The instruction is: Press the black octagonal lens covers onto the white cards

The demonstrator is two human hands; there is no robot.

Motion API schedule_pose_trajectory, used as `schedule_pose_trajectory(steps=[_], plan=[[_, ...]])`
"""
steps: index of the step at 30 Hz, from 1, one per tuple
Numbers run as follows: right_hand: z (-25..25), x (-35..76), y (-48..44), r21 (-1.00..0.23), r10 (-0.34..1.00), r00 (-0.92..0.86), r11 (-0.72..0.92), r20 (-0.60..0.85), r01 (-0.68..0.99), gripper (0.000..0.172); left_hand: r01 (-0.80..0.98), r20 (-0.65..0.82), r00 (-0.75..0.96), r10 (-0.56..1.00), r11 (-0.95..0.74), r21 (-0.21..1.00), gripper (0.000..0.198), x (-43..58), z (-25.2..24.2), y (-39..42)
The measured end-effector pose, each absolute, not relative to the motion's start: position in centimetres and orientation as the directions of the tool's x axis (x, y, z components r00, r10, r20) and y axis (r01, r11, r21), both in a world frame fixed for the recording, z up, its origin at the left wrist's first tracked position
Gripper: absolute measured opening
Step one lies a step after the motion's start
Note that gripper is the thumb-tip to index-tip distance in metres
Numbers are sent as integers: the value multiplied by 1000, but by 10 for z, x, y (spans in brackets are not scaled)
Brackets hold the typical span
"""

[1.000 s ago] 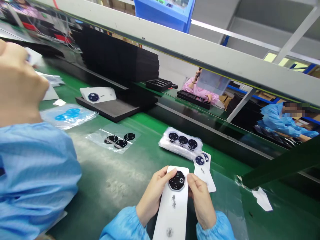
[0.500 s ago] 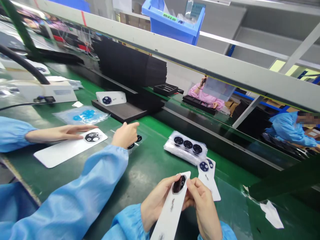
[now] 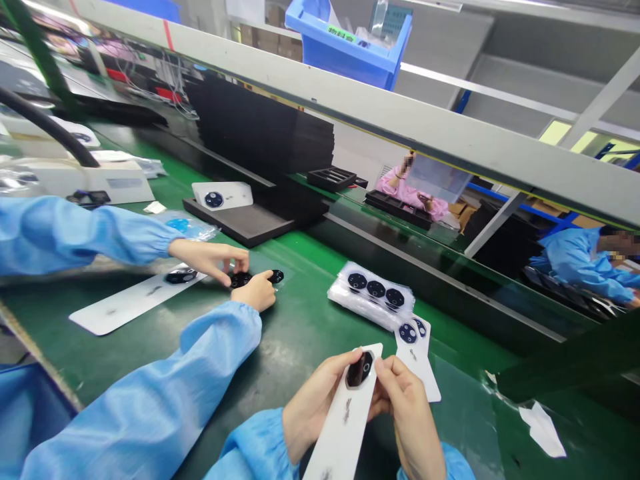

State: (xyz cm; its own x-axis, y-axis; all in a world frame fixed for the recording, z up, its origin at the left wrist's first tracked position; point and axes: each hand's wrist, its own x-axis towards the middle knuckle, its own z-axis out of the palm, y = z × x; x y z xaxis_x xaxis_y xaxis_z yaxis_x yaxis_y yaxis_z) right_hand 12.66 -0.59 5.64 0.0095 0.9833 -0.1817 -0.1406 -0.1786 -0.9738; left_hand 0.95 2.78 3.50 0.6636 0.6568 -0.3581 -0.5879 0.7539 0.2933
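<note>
I hold a long white phone back cover point(image 3: 345, 420) tilted on edge, its black round camera ring point(image 3: 361, 369) near the top. My left hand point(image 3: 314, 407) grips its left side, thumb by the ring. My right hand point(image 3: 413, 417) pinches the right edge beside the ring. Just beyond lie two more white covers point(image 3: 417, 357) with dark camera rings, and a clear bag holding three black rings point(image 3: 373, 293).
A co-worker in blue sleeves at the left has both hands point(image 3: 235, 273) on black rings in a clear bag, beside a white cover point(image 3: 127, 303) on the green belt point(image 3: 300, 333). Black trays point(image 3: 250, 220) stand behind. A paper scrap point(image 3: 543, 430) lies right.
The co-worker's hands moved from the flat white cover onto the black rings in the bag. My hands and the tilted cover have barely shifted since half a second ago.
</note>
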Motion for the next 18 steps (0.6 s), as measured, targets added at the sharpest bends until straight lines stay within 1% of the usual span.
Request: schedule_pose_trajectory(steps=[5, 8, 10, 12, 14, 16, 18], plan=[[59, 127, -4, -971, 978, 57, -188, -198, -150, 40, -600, -389, 595, 703, 711, 367, 25, 12, 33, 27], [60, 134, -1, -964, 968, 104, -212, -230, -160, 42, -609, -412, 513, 753, 658, 444, 24, 11, 36, 26], [59, 142, 0, -954, 960, 104, -238, -259, -183, 40, -598, -409, 455, 791, 612, 517, 23, 8, 41, 26], [56, 149, 1, -938, 952, 91, -268, -293, -220, 36, -547, -355, 426, 832, 550, 632, 22, 5, 48, 25], [53, 156, 1, -919, 943, 73, -295, -324, -260, 33, -476, -279, 438, 854, 484, 734, 22, 3, 55, 25], [50, 159, 1, -906, 938, 61, -309, -340, -290, 31, -435, -238, 467, 852, 456, 777, 25, 3, 59, 24], [48, 161, 0, -901, 939, 62, -305, -339, -308, 30, -426, -234, 474, 849, 453, 783, 26, 4, 61, 25]])
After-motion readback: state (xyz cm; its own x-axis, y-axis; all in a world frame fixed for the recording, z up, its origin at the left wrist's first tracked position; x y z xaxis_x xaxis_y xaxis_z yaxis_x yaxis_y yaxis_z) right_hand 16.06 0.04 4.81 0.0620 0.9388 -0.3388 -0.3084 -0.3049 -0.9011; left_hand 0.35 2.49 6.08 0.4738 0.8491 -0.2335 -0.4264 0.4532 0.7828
